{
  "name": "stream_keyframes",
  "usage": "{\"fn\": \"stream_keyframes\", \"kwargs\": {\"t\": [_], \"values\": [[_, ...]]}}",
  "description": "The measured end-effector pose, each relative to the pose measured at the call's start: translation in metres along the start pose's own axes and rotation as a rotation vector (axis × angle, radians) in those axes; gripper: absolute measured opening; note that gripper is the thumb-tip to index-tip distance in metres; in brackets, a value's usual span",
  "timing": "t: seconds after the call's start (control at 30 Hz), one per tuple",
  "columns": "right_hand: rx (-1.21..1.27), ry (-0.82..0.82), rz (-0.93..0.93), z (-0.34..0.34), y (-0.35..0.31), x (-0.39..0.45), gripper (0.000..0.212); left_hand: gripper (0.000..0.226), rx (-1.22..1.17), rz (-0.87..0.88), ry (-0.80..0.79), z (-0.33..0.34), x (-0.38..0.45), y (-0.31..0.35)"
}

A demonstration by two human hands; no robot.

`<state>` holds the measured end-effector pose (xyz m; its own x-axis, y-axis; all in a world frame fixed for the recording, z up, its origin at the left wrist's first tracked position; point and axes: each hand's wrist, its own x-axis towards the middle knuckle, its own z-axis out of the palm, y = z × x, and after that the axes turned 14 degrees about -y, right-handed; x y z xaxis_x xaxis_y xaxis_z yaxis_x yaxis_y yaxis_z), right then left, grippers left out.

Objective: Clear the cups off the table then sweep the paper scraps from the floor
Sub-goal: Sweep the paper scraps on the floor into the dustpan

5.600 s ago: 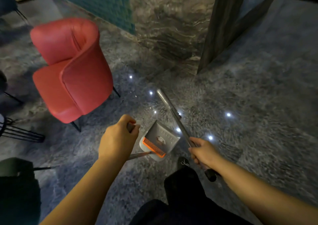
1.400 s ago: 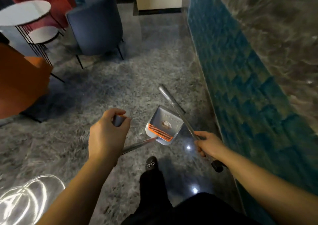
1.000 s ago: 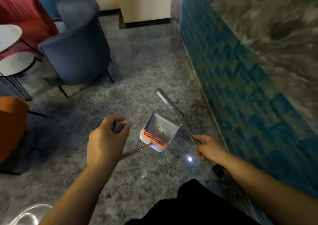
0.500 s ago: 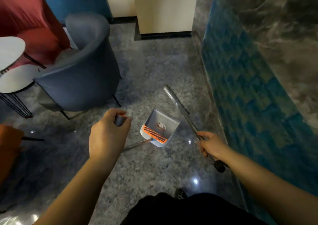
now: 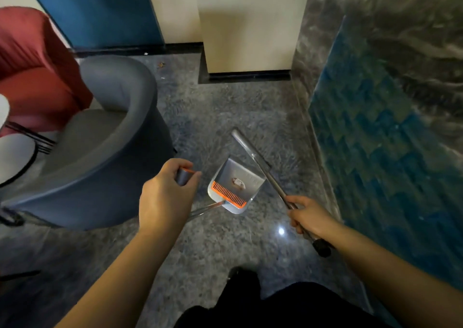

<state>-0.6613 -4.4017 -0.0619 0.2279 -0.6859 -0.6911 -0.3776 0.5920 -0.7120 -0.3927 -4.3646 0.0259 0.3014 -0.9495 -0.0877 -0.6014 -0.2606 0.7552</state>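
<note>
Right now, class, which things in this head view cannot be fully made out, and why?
- Dustpan contents: a scrap, too small to identify.
- Dustpan handle: its grip is covered by the left hand.
- Broom bristles: not visible.
- White side table: cut off by the left edge.

Polished grey speckled floor (image 5: 225, 117) with a bright light reflection (image 5: 281, 231). Left: grey tub chair (image 5: 100, 157) in front of a red chair (image 5: 32, 77). Rear: blue wall panel (image 5: 100, 9) and cream pillar (image 5: 248, 24) with dark skirting. Right: marbled grey wall (image 5: 400, 22) above blue textured tiles (image 5: 375, 152).
</note>
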Motion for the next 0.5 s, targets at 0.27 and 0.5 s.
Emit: {"fn": "stream_keyframes", "kwargs": {"t": [0.27, 0.5], "values": [[-0.034, 0.005, 0.000, -0.041, -0.123, 0.129, 0.046, 0.015, 0.019, -0.006, 0.004, 0.004, 0.190, 0.021], [-0.138, -0.064, -0.042, -0.097, -0.239, 0.274, 0.044, 0.014, 0.013, -0.062, 0.041, 0.029, 0.353, 0.038]]}}
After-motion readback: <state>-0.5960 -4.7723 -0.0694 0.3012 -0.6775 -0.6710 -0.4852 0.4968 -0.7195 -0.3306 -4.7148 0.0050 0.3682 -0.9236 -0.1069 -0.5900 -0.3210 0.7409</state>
